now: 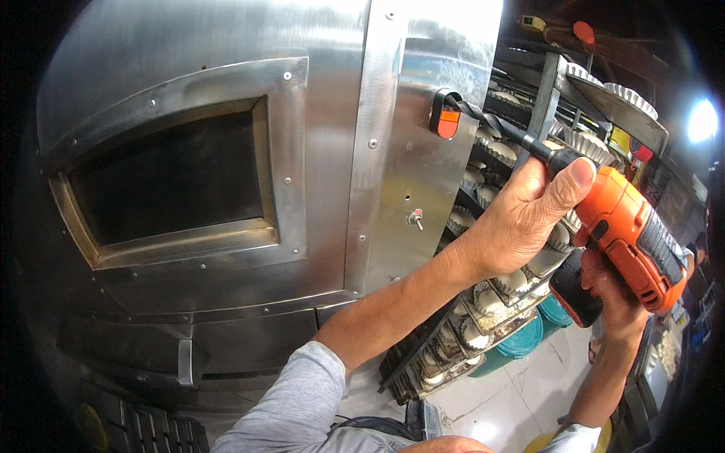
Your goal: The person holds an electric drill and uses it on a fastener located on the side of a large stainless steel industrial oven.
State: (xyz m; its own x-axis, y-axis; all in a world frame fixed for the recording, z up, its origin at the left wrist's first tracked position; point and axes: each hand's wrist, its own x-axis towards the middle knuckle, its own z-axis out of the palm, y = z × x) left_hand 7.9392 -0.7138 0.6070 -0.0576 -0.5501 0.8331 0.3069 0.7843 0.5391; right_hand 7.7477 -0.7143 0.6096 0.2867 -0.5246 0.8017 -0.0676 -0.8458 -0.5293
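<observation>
1. An orange cordless drill [630, 238] is held at the right of the frame, its dark twist bit [491, 124] pointed up-left at an orange rocker switch [445, 117] on the steel panel.
2. The drill's front end is wrapped by the left hand [521, 219] — thumb laid along the chuck.
3. The handle is clasped from below by the right hand [612, 291].
4. A stainless oven [226, 189] with a dark window fills the left.
5. Behind the hands, a rack of fluted tart tins [491, 302] is seen — teal tubs [529, 340] on the floor beneath.
</observation>
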